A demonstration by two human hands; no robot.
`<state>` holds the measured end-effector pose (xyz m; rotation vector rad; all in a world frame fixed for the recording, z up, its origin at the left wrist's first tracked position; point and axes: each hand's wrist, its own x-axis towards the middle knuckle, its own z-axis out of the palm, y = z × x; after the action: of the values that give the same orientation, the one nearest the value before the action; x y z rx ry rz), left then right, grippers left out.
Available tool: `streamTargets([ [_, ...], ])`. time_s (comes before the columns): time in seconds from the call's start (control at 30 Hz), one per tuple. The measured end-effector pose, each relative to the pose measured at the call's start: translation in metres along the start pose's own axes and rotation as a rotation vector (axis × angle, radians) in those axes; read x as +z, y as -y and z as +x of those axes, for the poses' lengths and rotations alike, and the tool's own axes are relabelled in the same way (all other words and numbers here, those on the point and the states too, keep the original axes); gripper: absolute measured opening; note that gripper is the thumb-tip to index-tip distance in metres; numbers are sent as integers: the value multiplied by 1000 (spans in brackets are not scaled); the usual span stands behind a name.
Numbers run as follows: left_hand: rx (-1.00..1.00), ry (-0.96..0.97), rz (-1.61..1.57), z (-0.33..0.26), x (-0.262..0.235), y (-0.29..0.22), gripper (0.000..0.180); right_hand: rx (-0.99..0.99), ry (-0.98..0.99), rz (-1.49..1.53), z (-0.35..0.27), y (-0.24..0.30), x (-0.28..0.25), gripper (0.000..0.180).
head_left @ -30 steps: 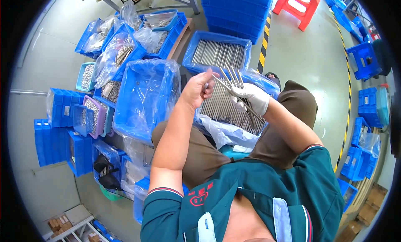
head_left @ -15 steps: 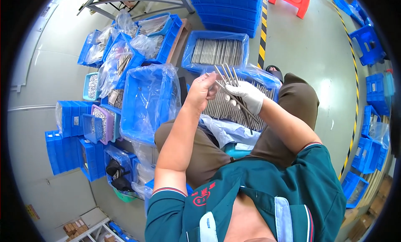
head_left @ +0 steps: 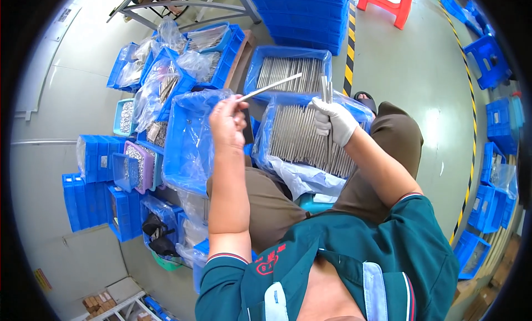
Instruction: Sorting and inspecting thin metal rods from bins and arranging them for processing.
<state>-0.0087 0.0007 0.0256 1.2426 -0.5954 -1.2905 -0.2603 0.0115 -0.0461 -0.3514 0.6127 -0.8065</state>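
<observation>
My bare left hand (head_left: 228, 123) is closed on one thin metal rod (head_left: 271, 86), which slants up to the right from my fingertips. My right hand (head_left: 336, 121), in a white glove, grips a small bunch of metal rods (head_left: 326, 88) standing nearly upright. Under the right hand lies a lined blue crate (head_left: 261, 145) with rows of similar rods (head_left: 296, 132). The left hand is at the right edge of another blue crate (head_left: 180, 168), lined with clear plastic and holding no rods that I can see.
Beyond stands another crate of rods (head_left: 282, 72), with stacked blue crates (head_left: 302, 16) behind. At left are bins of small shiny parts (head_left: 138, 165) and bagged rods (head_left: 168, 85). A red stool (head_left: 390, 5) stands beyond a striped floor line (head_left: 349, 55).
My hands have moved apart; the left went leftward with a single rod. The bunch in my right hand has turned from a splayed slant to nearly upright.
</observation>
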Motion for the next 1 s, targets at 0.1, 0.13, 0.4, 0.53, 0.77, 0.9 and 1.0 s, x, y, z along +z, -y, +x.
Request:
streamTargets([
  [0.1, -147, 144, -82, -3, 13, 41, 9, -100, 91, 29, 3, 2, -2, 28],
  [0.13, -193, 140, -85, -6, 19, 52, 11, -136, 46, 60, 7, 1, 0, 31],
  [0.4, -526, 476, -93, -33, 46, 96, 19, -297, -196, 72, 17, 26, -9, 26],
  [0.53, -673, 470, -33, -33, 45, 92, 19, -409, -463, 71, 23, 38, -30, 30],
  [0.77, -572, 360, -175, -12, 18, 98, 8, -459, -272, 425, 11, 50, -12, 27],
  [0.9, -630, 197, -263, -18, 25, 95, 39, -556, -90, 345, -6, 48, 19, 30],
  [1.0, -689, 335, -645, -20, 33, 98, 44, -748, -26, 135, -21, 43, 75, 34],
])
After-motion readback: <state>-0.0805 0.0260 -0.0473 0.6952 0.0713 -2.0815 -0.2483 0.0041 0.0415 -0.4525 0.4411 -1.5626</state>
